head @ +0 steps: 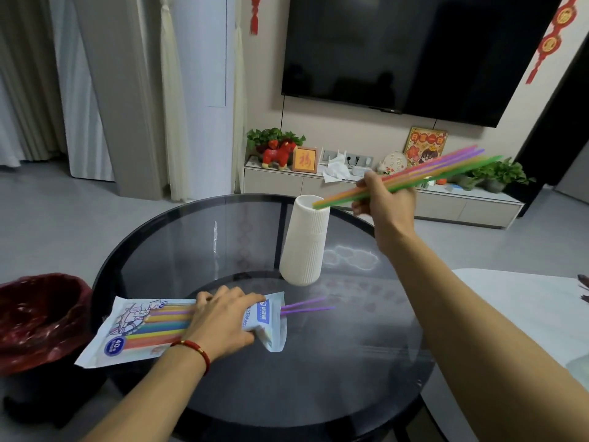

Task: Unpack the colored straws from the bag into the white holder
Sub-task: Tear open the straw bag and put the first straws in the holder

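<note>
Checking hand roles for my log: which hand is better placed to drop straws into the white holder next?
Right. The right hand grips a straw bundle with its tips at the mouth of the white holder; the left hand holds the bag down, nearer the person.

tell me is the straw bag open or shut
Open: two purple straws stick out of one end of the straw bag.

My left hand point(223, 320) hides the middle of the printed plastic straw bag point(140, 327); the colored straws point(430, 173) in my right hand point(385, 202) are blurred.
</note>
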`<state>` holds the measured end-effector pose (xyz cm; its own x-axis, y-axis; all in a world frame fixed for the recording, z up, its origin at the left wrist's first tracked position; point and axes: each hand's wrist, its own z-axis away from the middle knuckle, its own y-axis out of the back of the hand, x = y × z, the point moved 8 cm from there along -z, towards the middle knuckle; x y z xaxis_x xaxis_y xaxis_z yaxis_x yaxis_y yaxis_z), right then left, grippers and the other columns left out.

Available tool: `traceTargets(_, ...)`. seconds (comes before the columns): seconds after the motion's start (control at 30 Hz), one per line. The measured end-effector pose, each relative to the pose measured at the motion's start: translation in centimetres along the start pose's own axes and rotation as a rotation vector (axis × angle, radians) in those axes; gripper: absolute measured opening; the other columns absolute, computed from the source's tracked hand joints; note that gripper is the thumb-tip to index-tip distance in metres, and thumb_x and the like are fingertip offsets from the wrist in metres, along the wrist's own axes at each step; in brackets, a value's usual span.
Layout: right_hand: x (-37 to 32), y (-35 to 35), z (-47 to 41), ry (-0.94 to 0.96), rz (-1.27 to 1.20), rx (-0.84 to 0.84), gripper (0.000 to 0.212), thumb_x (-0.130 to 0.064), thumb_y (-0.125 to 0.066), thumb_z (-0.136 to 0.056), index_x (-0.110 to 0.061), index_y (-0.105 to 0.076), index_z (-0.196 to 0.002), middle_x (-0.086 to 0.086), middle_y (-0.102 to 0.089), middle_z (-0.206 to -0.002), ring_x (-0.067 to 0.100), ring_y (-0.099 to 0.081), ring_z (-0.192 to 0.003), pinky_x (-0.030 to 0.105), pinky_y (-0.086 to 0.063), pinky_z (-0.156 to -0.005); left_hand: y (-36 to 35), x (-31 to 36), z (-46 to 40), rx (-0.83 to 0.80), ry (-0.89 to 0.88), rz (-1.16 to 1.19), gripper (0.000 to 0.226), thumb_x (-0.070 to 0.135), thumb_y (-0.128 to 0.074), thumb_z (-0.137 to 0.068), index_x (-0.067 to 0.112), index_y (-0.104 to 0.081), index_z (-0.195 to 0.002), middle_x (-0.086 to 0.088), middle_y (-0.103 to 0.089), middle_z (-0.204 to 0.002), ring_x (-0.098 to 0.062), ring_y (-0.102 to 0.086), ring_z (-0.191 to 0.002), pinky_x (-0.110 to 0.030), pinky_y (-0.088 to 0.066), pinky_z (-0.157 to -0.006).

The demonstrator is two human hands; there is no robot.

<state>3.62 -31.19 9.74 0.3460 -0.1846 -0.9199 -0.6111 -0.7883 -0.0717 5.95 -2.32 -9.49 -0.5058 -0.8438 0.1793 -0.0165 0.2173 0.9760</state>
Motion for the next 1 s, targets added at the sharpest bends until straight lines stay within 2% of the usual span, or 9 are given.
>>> traceTargets(0.17,-0.4,-3.0,-2.2,0.024,0.126,0.062,0.024,-0.021,-0.065,-0.092,-0.005,-0.071,-0.075,0.01,-0.073,-0.06,0.023,-0.07,-0.044,0.033,-0.061,-0.047,0.0,0.0,0.0,-0.003,-0.004,-0.002,0.069,0.053,-0.063,-0.074,0.049,-0.037,-0.138,0.017,-0.052,-0.116,-0.011,-0.044,-0.111,-0.04,-0.03,-0.096)
traceTargets(0.37,1.6,-6.0,-3.4,-0.005,0.412,-0.024,0.023,-0.02,-0.066,-0.094,-0.004,-0.072,-0.079,0.01,-0.074,-0.069,0.014,-0.07,-0.041,0.024,-0.057,-0.041,-0.2,0.0,-0.1,-0.009,-0.009,0.001,0.068,0.056,-0.062,-0.075,0.049,-0.035,-0.138,0.016,-0.051,-0.116,-0.013,-0.044,-0.111,-0.041,-0.031,-0.096)
traceTargets(0.5,3.1,-7.4,-3.8,-0.054,0.544,-0.132,0.027,-0.03,-0.065,-0.09,-0.007,-0.08,-0.09,-0.004,-0.075,-0.075,0.012,-0.068,-0.065,0.028,-0.057,-0.06,-0.2,-0.1,-0.2,-0.01,-0.015,0.003,0.069,0.057,-0.063,-0.075,0.049,-0.035,-0.138,0.015,-0.051,-0.117,-0.013,-0.044,-0.111,-0.042,-0.031,-0.096)
traceTargets(0.6,4.1,-8.1,-3.9,-0.118,0.613,-0.224,0.033,-0.041,-0.066,-0.089,-0.011,-0.08,-0.093,0.001,-0.077,-0.089,0.021,-0.069,-0.084,0.036,-0.06,-0.075,-0.2,0.1,-0.3,-0.013,-0.019,0.0,0.069,0.057,-0.063,-0.077,0.049,-0.034,-0.138,0.015,-0.051,-0.119,-0.013,-0.043,-0.112,-0.042,-0.032,-0.097)
traceTargets(0.67,4.7,-8.3,-3.7,-0.165,0.602,-0.28,0.039,-0.048,-0.072,-0.086,-0.011,-0.075,-0.098,0.008,-0.074,-0.101,0.027,-0.068,-0.096,0.044,-0.059,-0.089,0.0,0.1,-0.2,-0.01,-0.021,0.003,0.068,0.056,-0.063,-0.077,0.049,-0.035,-0.138,0.015,-0.051,-0.119,-0.013,-0.043,-0.112,-0.042,-0.032,-0.097)
traceTargets(0.73,4.9,-8.5,-3.1,-0.189,0.532,-0.344,0.057,-0.053,-0.078,-0.08,-0.012,-0.067,-0.116,0.013,-0.07,-0.117,0.03,-0.066,-0.108,0.047,-0.056,-0.099,0.1,0.1,-0.2,-0.007,-0.021,0.001,0.068,0.056,-0.063,-0.077,0.048,-0.035,-0.139,0.015,-0.051,-0.119,-0.013,-0.043,-0.112,-0.042,-0.032,-0.097)
traceTargets(0.87,4.4,-8.1,-1.6,-0.191,0.305,-0.416,0.104,-0.043,-0.084,-0.082,-0.021,-0.02,-0.161,0.017,-0.037,-0.163,0.034,-0.047,-0.141,0.053,-0.043,-0.116,0.2,0.2,-0.1,-0.01,-0.02,0.002,0.069,0.055,-0.064,-0.077,0.048,-0.035,-0.139,0.015,-0.051,-0.122,-0.013,-0.043,-0.115,-0.041,-0.031,-0.098)
traceTargets(0.93,3.1,-7.3,-1.1,-0.084,0.298,-0.382,0.106,-0.038,-0.08,-0.088,-0.025,-0.009,-0.165,0.014,-0.024,-0.17,0.033,-0.034,-0.152,0.056,-0.035,-0.121,0.5,0.2,-0.1,-0.008,-0.019,0.0,0.069,0.054,-0.064,-0.077,0.048,-0.036,-0.14,0.015,-0.051,-0.123,-0.013,-0.043,-0.115,-0.04,-0.031,-0.098)
traceTargets(1.0,1.1,-5.9,0.1,0.119,0.398,-0.3,0.09,-0.034,-0.073,-0.094,-0.022,-0.017,-0.164,0.009,-0.029,-0.169,0.026,-0.036,-0.149,0.044,-0.037,-0.12,0.5,0.2,0.1,-0.004,-0.02,0.0,0.07,0.054,-0.064,-0.076,0.048,-0.035,-0.14,0.014,-0.051,-0.123,-0.013,-0.043,-0.116,-0.04,-0.03,-0.097)
